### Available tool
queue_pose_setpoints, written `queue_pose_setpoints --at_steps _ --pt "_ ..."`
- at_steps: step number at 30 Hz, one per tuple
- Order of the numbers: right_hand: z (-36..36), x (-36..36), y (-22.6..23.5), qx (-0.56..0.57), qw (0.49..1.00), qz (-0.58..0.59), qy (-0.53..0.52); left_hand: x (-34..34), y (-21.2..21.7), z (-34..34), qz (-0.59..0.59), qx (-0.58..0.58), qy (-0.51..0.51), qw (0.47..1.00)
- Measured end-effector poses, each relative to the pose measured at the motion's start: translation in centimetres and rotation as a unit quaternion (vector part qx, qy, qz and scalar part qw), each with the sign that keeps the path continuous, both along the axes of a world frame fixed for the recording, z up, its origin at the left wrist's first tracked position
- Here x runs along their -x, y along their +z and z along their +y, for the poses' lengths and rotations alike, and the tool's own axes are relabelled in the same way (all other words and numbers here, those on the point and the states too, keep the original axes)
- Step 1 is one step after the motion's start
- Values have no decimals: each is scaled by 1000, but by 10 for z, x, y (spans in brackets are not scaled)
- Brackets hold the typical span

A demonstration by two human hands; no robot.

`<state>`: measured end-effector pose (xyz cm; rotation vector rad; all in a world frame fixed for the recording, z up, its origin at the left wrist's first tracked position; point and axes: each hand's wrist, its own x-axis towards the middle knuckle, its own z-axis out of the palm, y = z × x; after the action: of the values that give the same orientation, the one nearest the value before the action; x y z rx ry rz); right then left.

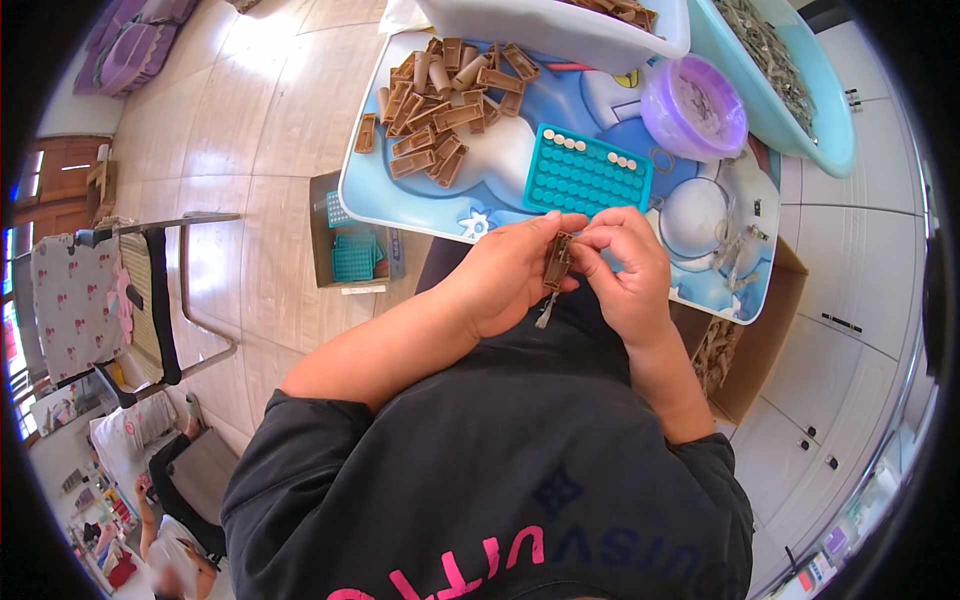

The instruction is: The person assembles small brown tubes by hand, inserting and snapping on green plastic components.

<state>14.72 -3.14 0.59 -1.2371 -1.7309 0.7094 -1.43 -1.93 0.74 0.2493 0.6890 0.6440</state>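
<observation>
Held in front of my body, just off the table's near edge, is a small open brown plastic casing (pixel 557 266). My left hand (pixel 500 275) is closed around it, thumb and fingers along its sides. Metal-looking bits show inside the casing, and a bundle of thin pale wire (pixel 546 312) dangles from its lower end. The fingers of my right hand (pixel 632 275) are pinched together against the casing's right side; what they grip is hidden. Beyond my hands lies a teal tray of round pockets (pixel 588 178), with several small white round pieces along its far row.
A heap of brown casings (pixel 435 110) covers the blue table's (pixel 400 212) far left. At the back stand a white bin (pixel 560 32), a purple bowl (pixel 690 110) and a light-blue basin (pixel 835 130). Loose wired parts (pixel 745 240) lie right. Cardboard boxes flank the table; another person sits far lower left.
</observation>
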Motion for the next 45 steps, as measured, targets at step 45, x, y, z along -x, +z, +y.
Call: queue_pose_setpoints --at_steps 45 --pt "-16 15 1 -65 994 -84 -31 -4 11 2 88 -174 129 972"
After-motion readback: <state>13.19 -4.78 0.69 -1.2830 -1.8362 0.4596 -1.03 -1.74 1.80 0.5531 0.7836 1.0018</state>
